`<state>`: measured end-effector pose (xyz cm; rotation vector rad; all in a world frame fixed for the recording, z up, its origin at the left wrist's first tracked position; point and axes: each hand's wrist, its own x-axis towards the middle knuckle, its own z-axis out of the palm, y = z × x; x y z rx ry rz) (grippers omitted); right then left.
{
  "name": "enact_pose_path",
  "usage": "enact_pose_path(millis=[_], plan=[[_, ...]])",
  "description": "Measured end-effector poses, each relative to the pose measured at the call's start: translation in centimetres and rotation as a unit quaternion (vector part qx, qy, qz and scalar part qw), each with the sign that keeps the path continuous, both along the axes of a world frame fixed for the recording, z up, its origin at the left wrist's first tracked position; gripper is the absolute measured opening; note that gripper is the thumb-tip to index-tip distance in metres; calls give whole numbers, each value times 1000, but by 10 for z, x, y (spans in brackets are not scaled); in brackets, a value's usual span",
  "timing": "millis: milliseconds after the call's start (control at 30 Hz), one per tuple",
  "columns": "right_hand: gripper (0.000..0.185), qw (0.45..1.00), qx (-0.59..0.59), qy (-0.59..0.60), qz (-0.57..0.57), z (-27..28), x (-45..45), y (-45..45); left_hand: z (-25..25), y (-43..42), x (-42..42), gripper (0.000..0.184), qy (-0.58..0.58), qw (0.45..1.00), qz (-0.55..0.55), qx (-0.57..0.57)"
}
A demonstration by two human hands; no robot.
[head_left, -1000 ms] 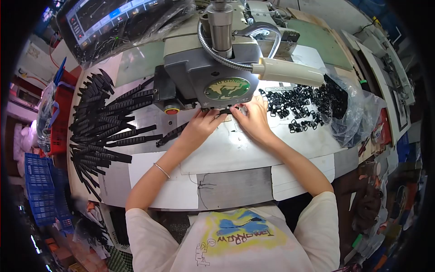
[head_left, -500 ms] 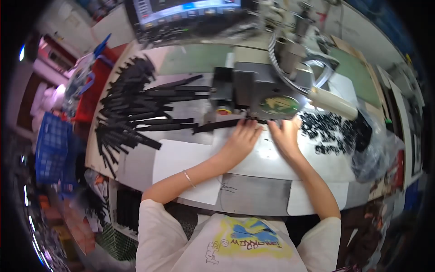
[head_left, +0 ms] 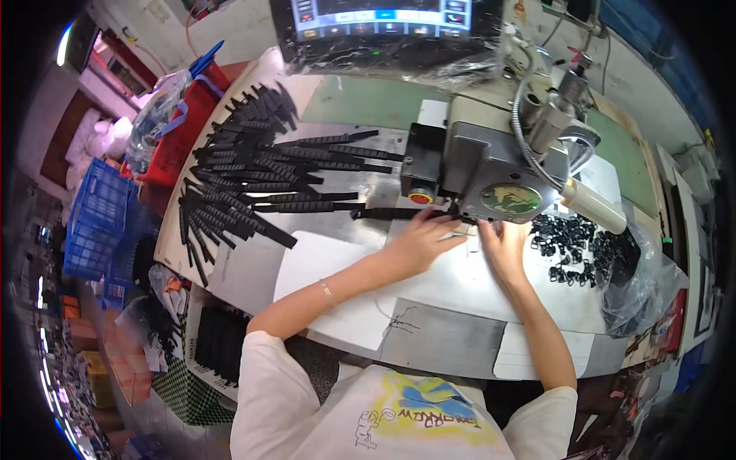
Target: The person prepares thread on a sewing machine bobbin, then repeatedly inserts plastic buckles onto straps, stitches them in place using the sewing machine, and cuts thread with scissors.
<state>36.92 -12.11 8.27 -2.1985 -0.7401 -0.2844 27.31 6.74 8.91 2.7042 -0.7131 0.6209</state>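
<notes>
An industrial sewing machine [head_left: 491, 172] stands before me, with both hands at its needle area. My left hand [head_left: 418, 247] has its fingers closed over one end of a dark webbing strap [head_left: 389, 214], which runs out to the left on the metal work plate. My right hand [head_left: 503, 251] is just right of the needle, its fingers bent close to the work. What its fingertips pinch is too small and partly hidden to tell. To the left lies a large heap of black ribbed straps [head_left: 261, 165]. Right of my right hand are many small black plastic buckles [head_left: 567, 244].
A plastic-wrapped monitor [head_left: 391, 34] stands behind the machine. A clear plastic bag [head_left: 644, 287] sits at the right table edge. Red bin [head_left: 180, 130] and blue crates [head_left: 96, 218] are at the left. Loose threads [head_left: 402, 318] lie near the front edge.
The camera view has turned, so the table and machine appear lower and further right. Both hands remain at the needle area, with the left still on the strap.
</notes>
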Motion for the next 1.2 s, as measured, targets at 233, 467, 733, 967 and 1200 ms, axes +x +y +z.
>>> enact_pose_path(millis=[233, 467, 733, 967, 1200], plan=[[27, 999, -16, -39, -23, 4, -6, 0, 49, 101, -48, 14, 19, 941, 336, -27], [18, 994, 9, 11, 105, 17, 4, -18, 25, 141, -59, 16, 109, 952, 261, -114], [16, 958, -66, -215, 180, 14, 6, -15, 29, 121, -29, 15, 199, 885, 241, -344], [7, 953, 3, -132, 271, 30, -31, -35, 40, 21, 6, 20, 286, 919, 96, -254], [10, 994, 1, -87, 67, 38, 34, -91, 45, -10, -11, 12, 379, 886, 18, -267]])
